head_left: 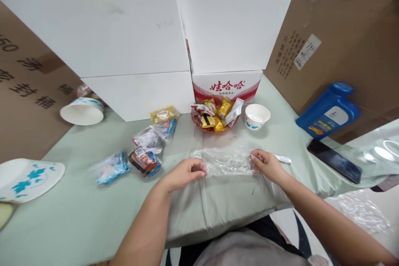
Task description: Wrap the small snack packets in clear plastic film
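Observation:
A clear plastic bag (229,161) is stretched flat between my two hands, low over the table near its front edge. My left hand (188,172) pinches the bag's left end, fingers curled. At the other end, my right hand (266,164) is closed on the bag's right edge. Just beyond the right hand lies a white plastic handle (283,158), partly hidden by that hand. Behind the bag stands a red bowl (212,130) filled with several wrapped snacks (224,108). A white paper bowl with blue leaves (257,117) is to its right.
Several snack packets (145,161) lie left of my hands. Paper bowls (82,111) rest on their sides at far left. A blue bottle (328,110) leans by the right cardboard box (336,50), near a dark phone (335,161). White boxes (227,35) wall the back.

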Action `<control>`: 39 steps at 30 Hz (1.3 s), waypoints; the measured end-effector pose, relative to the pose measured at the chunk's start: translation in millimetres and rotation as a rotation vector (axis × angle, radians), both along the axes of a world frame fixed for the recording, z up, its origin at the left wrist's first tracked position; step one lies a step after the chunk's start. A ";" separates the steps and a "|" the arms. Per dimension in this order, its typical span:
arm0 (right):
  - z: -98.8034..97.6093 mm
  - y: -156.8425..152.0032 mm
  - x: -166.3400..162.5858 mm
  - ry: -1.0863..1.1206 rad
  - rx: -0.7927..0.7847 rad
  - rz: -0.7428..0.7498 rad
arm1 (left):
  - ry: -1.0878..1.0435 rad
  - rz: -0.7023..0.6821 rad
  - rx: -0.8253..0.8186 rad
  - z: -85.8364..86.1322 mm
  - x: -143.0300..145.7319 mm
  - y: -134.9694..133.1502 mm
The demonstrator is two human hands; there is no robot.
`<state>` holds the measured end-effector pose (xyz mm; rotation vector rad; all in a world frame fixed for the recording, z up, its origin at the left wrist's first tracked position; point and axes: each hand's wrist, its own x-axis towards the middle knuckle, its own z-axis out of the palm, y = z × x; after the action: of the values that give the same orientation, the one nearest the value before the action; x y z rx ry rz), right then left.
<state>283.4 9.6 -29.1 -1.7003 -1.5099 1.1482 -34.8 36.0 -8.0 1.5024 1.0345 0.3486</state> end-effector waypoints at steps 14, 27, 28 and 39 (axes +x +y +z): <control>-9.5 -21.7 3.7 -0.115 0.186 -0.056 | 0.432 0.201 0.384 11.0 2.6 -14.7; -13.1 -23.6 -12.2 -0.690 0.236 0.096 | 0.754 0.389 0.370 -10.2 23.1 -22.4; -13.8 -23.3 -13.2 -0.734 0.229 0.100 | 0.785 0.384 0.388 -9.7 24.9 -23.1; -10.9 -26.5 -24.4 -0.955 0.233 0.158 | 0.841 0.563 1.140 -13.6 27.9 -31.2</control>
<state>259.0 -16.9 -40.0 -2.0952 -2.2378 0.1386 -6.8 4.8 -21.6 2.4394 2.1585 0.8277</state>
